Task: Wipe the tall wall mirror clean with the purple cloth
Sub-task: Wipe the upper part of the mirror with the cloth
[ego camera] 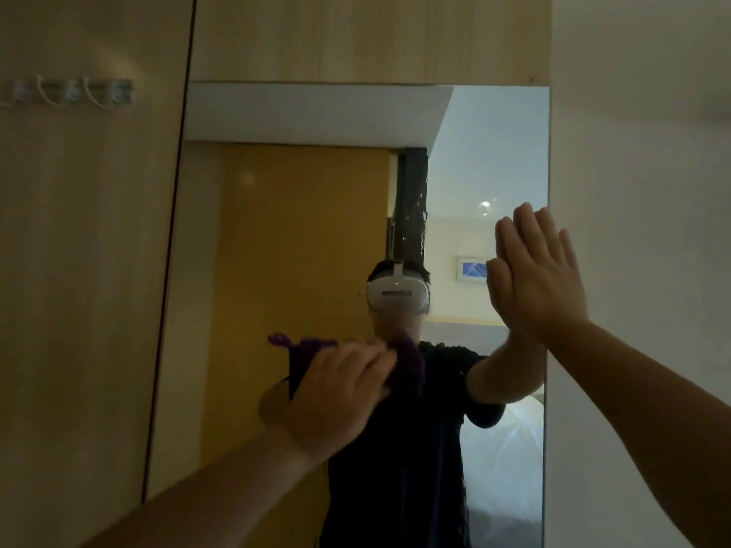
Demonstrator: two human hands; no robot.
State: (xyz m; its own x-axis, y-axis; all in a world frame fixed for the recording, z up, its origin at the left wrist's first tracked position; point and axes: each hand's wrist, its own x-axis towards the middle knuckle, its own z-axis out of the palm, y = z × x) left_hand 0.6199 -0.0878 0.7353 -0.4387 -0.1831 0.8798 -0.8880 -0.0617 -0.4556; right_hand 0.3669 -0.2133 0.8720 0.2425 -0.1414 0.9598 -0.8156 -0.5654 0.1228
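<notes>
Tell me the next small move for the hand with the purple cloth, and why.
Probably sweep the left hand and purple cloth up and right across the mirror. The cloth is pressed at mid-height near the centre, and specks show on the glass higher up, by the dark strip. The right hand lies flat at the mirror's right edge, so stop short of it.

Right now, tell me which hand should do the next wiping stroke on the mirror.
Left. The left hand already presses the purple cloth against the mirror, while the right hand is flat, empty, at the mirror's right edge.
</notes>
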